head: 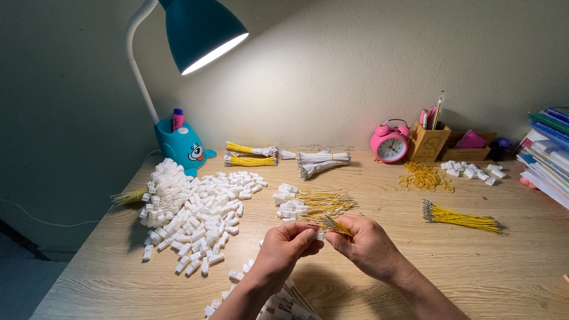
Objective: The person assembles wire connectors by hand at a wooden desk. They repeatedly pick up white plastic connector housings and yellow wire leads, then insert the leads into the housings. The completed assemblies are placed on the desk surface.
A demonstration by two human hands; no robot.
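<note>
At the lower centre of the frame, the left hand [283,244] pinches a small white connector [319,235] while the right hand [366,242] holds thin yellow wires [336,226] against it. A heap of white connectors [195,214] lies left of the hands, and a teal lamp [198,31] shines from the upper left.

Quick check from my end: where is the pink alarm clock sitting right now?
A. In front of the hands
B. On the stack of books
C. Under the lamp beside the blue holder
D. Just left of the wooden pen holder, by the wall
D: the pink alarm clock stands at the back of the desk, directly left of the wooden pen holder.
</note>
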